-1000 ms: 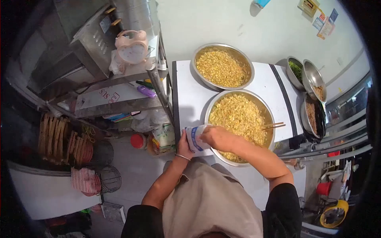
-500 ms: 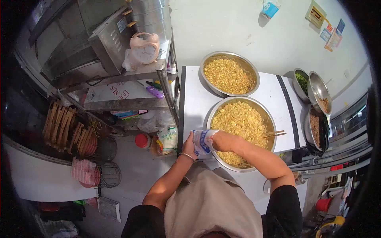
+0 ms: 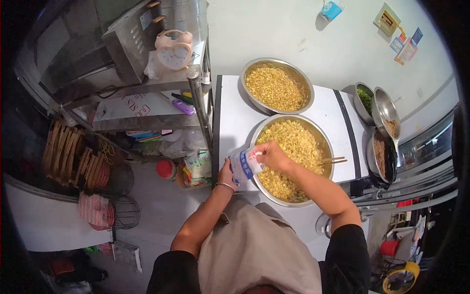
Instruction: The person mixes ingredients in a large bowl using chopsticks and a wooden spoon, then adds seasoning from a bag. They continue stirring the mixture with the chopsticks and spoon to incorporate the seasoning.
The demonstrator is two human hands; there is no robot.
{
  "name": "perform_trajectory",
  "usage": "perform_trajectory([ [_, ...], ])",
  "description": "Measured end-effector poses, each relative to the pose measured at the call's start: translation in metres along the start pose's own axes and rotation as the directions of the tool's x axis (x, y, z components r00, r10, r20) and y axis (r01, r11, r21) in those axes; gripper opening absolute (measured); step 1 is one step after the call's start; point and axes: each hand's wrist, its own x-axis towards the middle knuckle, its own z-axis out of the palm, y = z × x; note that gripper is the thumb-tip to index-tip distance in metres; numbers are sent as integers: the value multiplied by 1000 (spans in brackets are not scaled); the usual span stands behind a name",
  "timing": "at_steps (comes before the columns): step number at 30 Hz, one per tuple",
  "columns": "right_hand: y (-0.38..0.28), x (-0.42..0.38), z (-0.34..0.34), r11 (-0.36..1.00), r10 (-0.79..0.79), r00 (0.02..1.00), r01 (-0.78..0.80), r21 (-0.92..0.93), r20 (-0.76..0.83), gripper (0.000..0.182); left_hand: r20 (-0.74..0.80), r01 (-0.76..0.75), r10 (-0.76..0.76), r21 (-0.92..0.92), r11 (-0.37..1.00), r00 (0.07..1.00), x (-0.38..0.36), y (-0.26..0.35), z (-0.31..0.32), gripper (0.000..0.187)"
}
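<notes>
My left hand (image 3: 226, 174) is wrapped round a white plastic packet with blue and red print (image 3: 242, 166), tilted at the near left edge of a big steel bowl (image 3: 329, 172). At the packet's upper right end, my right hand (image 3: 272, 156) has its fingers pinched together. A bit of white shows at those fingertips, and I cannot tell what it is. Under my right forearm, the bowl is full of a yellow chopped mixture (image 3: 293, 134). A pair of chopsticks (image 3: 334, 160) stands in the mixture, leaning out over the right rim.
Behind it a second steel bowl (image 3: 310, 101) holds a similar mixture. Smaller bowls stand at the table's right end, one with chopped greens (image 3: 364, 99), one with brown filling (image 3: 380, 156). A metal shelf (image 3: 196, 93) with a pink alarm clock (image 3: 175, 50) borders the left side.
My right hand has drawn back and up from the packet's mouth, its fingers now showing. The packet has tilted and shifted slightly left in view. The whole view has shifted a little.
</notes>
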Motion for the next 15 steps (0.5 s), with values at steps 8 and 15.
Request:
perform_trajectory([
  [8,-56,-58,-107,984,38,998,-29,178,-42,20,-1,-69,69,-55,996,998,12,17,-25,52],
  [15,-45,-65,-131,853,-175,976,83,-516,-132,33,49,-70,74,-86,994,996,5,33,-26,51],
])
